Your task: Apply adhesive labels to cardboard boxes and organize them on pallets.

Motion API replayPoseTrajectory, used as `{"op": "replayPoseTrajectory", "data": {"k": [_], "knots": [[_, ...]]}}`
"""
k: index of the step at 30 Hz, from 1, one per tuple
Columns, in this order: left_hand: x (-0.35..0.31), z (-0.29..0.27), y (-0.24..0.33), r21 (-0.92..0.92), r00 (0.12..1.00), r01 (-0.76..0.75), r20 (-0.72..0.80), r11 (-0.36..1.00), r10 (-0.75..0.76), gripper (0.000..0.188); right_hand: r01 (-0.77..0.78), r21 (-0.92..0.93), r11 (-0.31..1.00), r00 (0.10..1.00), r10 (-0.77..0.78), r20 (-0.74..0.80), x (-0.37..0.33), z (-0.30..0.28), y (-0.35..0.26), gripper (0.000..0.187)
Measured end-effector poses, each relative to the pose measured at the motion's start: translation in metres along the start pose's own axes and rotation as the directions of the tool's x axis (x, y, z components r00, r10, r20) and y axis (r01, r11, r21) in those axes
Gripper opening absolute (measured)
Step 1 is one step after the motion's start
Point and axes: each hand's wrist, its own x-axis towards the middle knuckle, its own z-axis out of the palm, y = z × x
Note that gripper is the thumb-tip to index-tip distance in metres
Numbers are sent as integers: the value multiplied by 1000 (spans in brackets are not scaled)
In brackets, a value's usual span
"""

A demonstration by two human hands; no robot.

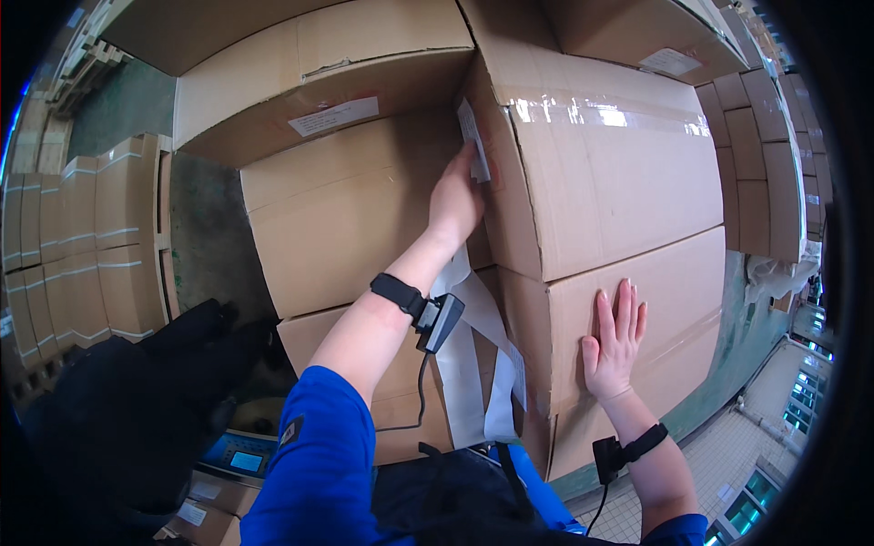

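My left hand reaches in against the side of a cardboard box, its fingers stretched along a white label there. Part of the fingers is hidden by the hand itself. From behind my left wrist a long white label strip hangs down, folded and bent, toward my body; whether my left hand touches it I cannot tell. My right hand lies flat, fingers spread, on the top of the near right cardboard box. Directly beyond it stands another cardboard box, closed with shiny clear tape.
A lower box lies left of the tall ones, and a box with a white label stands behind it. Strapped cartons sit on a pallet at far left. A dark device with a lit screen is at lower left.
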Motion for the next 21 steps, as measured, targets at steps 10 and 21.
{"op": "replayPoseTrajectory", "data": {"k": [10, 21], "knots": [[27, 2, 17, -25, 995, 63, 84, 998, -61, 82, -5, -8, 1000, 1000, 5, 2, 1, -3, 0, 50], [-153, -45, 64, -431, 920, 367, 297, 825, -254, 68, -11, 15, 1000, 992, 13, -124, -5, 5, -5, 51]]}}
